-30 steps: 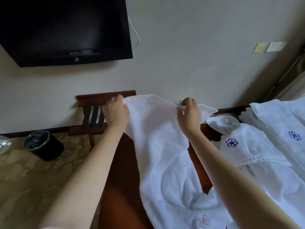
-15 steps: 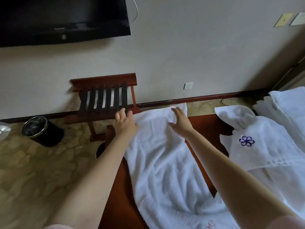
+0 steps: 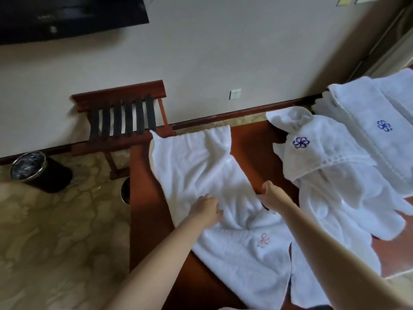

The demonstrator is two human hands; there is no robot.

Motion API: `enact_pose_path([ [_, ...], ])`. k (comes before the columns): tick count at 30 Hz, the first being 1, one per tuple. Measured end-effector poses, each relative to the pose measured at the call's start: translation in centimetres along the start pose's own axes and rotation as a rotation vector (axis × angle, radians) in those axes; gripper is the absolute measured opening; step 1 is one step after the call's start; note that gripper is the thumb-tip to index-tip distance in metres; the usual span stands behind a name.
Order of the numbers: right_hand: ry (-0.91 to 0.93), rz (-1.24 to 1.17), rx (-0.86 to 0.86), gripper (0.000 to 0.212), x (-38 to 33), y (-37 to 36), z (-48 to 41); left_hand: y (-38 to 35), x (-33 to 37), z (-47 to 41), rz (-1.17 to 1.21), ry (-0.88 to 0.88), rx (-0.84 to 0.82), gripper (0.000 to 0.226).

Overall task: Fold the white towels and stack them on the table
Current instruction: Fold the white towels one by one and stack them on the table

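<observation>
pinching towel (image 3: 196, 168) right edge, right hand (image 3: 271, 198) fingers curled. left hand (image 3: 206, 206) fingers curled, bunching towel middle. bare counter (image 3: 143, 209) at 9 o'clock, towel pile (image 3: 335, 175) at 3.

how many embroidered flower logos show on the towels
3: a pink logo on the spread towel, a blue logo on the crumpled towel right of it, a second blue logo on the far-right stack. Folds may hide more.
</observation>
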State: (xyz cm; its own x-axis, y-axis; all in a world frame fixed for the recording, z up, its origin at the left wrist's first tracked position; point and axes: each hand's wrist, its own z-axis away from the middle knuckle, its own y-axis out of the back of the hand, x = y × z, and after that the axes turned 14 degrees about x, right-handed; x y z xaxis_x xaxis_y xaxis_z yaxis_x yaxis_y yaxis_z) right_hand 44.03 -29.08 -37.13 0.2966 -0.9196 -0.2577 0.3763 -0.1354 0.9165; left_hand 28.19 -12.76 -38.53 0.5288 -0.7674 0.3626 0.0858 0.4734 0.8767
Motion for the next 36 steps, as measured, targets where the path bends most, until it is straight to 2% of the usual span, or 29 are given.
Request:
enact_pose_path([
  [3,-0.028,0.107,-0.15,0.046,1.5,-0.9,3.7,-2.6,1.2,3.3,0.037,0.044,-0.134,0.055],
  [6,-0.062,-0.028,-0.316,0.055,1.1,-1.7,7.0,-3.6,0.3,5.5,-0.076,0.015,-0.121,0.061],
  [8,-0.052,-0.095,-0.375,0.052,0.6,-2.6,9.0,-3.5,-1.4,6.5,-0.208,-0.029,-0.1,0.063],
  [11,-0.011,-0.182,-0.446,0.041,-0.6,-3.5,11.6,-3.1,-4.7,8.0,-0.334,-0.011,-0.1,0.083],
  [13,0.002,-0.24,-0.405,0.036,-1.3,-3.7,12.7,-2.6,-6.6,8.8,-0.341,0.027,-0.097,0.085],
  [14,-0.006,-0.278,-0.32,0.033,-1.4,-3.7,13.3,-2.5,-7.3,9.2,-0.344,0.036,-0.086,0.082],
  [17,-0.103,-0.315,0.075,0.023,0.0,-3.7,14.6,-2.3,-7.8,9.9,-0.377,0.039,-0.002,0.069],
  [19,-0.188,-0.272,0.195,0.021,2.0,-4.1,16.0,-2.9,-7.6,11.0,-0.407,0.018,0.07,0.059],
  [21,-0.235,-0.24,0.149,0.023,4.2,-5.3,17.6,-3.5,-7.2,12.6,-0.457,-0.029,0.219,0.048],
  [24,-0.206,-0.156,-0.048,0.033,6.0,-6.6,20.0,-4.8,-6.1,15.4,-0.403,-0.131,0.442,0.032],
  [25,-0.164,-0.089,-0.057,0.035,6.4,-7.1,20.5,-5.6,-5.8,16.3,-0.356,-0.153,0.418,0.027],
  [27,-0.067,-0.007,0.049,0.039,6.8,-7.7,21.2,-7.3,-5.1,17.8,-0.23,-0.219,0.287,0.03],
  [29,0.003,-0.09,0.154,0.037,6.8,-7.6,21.4,-8.4,-4.2,19.1,-0.142,-0.244,0.148,0.048],
  [30,0.022,-0.16,0.17,0.031,6.9,-7.2,21.4,-9.0,-3.7,19.9,-0.136,-0.231,0.086,0.064],
  [32,0.028,-0.237,0.189,0.026,7.0,-6.3,21.4,-10.3,-2.6,21.3,-0.181,-0.198,-0.008,0.098],
  [33,0.016,-0.243,0.201,0.027,7.3,-6.0,21.5,-11.0,-2.0,21.8,-0.212,-0.181,-0.049,0.108],
  [35,-0.023,-0.254,0.213,0.028,8.1,-5.9,21.8,-12.3,-1.1,22.5,-0.292,-0.148,-0.1,0.112],
  [36,-0.049,-0.258,0.203,0.027,8.8,-6.0,22.0,-12.9,-0.7,22.9,-0.348,-0.141,-0.104,0.106],
])
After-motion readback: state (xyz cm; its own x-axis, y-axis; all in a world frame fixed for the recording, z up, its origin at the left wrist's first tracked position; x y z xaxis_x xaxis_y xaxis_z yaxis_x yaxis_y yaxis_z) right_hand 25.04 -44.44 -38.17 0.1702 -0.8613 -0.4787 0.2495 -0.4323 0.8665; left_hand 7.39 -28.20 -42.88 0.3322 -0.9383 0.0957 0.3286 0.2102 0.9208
